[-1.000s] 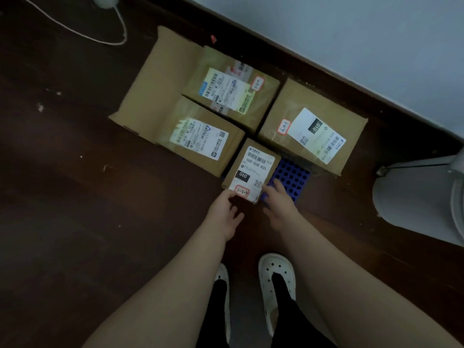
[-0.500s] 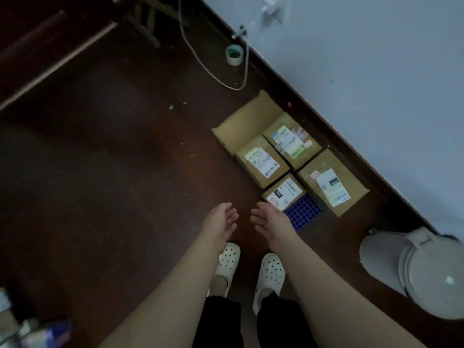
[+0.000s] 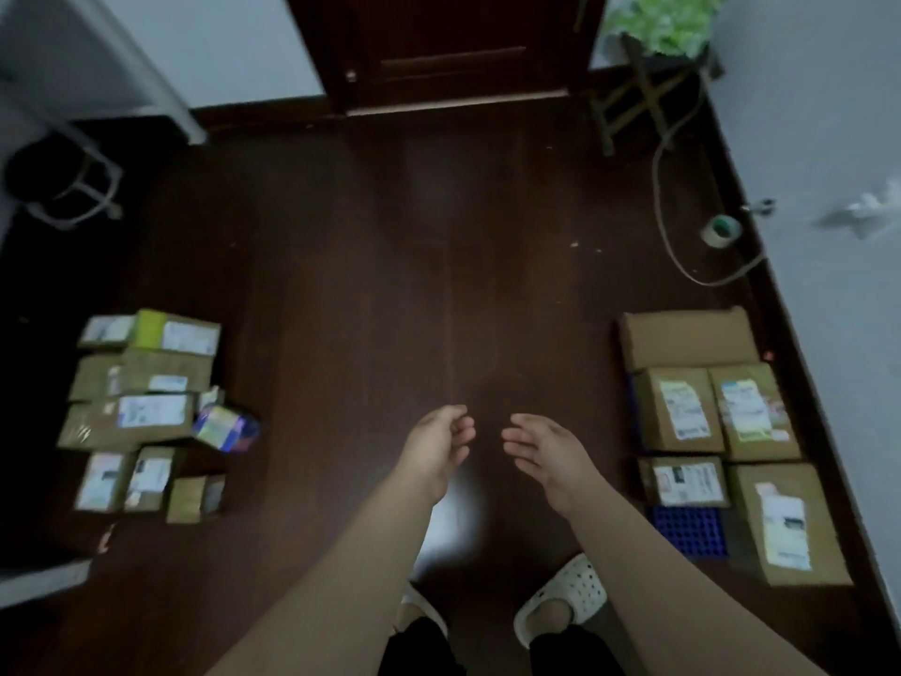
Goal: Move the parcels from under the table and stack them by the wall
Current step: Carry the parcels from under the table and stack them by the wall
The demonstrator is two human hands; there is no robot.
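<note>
Hanging loose and slightly bent, the fingers of the left hand hold nothing, and those of the right hand are just as relaxed and empty. The two hands float side by side, not touching, at the lower centre of the frame over the dark wooden floor. Below them a white clog shows near the bottom edge.

At the right of the frame the parcels by the wall sit along the pale wall. They are brown cardboard boxes with white labels, packed touching one another, and a blue perforated tray lies just beside the lower ones. At the left of the frame the other parcels lie in rows on the floor, with a small colourful carton touching their right edge. A white table leg slants across the upper left. A brown door fills the top centre, and a green plant is at the upper right. Below the plant a roll of tape lies beside a cable near the wall.
</note>
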